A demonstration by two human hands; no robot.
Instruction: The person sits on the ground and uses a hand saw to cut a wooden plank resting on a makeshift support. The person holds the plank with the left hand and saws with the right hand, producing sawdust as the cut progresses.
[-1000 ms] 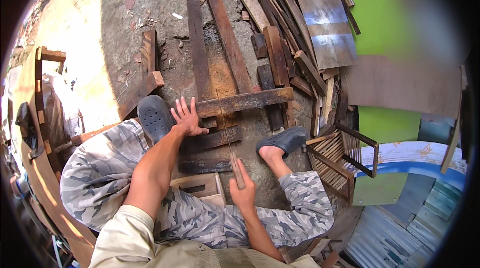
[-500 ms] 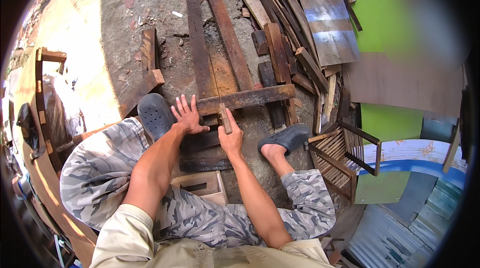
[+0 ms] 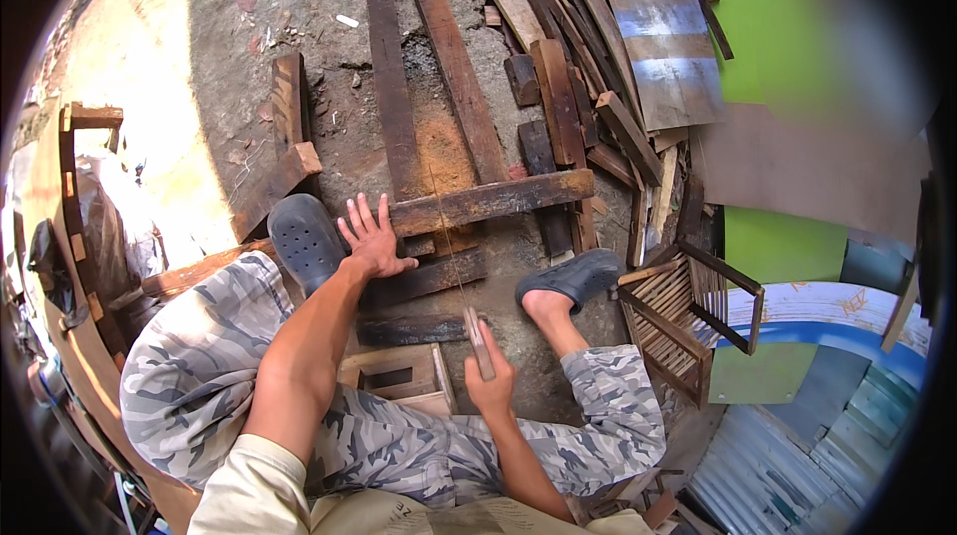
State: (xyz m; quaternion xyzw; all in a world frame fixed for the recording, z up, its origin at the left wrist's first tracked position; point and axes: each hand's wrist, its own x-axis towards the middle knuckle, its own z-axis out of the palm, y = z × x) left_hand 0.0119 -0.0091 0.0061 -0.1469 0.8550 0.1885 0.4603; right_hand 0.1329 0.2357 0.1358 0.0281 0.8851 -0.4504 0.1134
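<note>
Grey camouflage trousers; dark grey clogs; green wall.

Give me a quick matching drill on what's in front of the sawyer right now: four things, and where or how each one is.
Things:
1. left hand
2. right hand
3. dark plank
4. small wooden box

States:
A. lying crosswise over two long boards
B. gripping the handsaw by its handle
C. on the ground between the knees
D. fingers spread, pressing on the plank's end

Pairs: 1-D, 2-B, 3-A, 4-C
</note>
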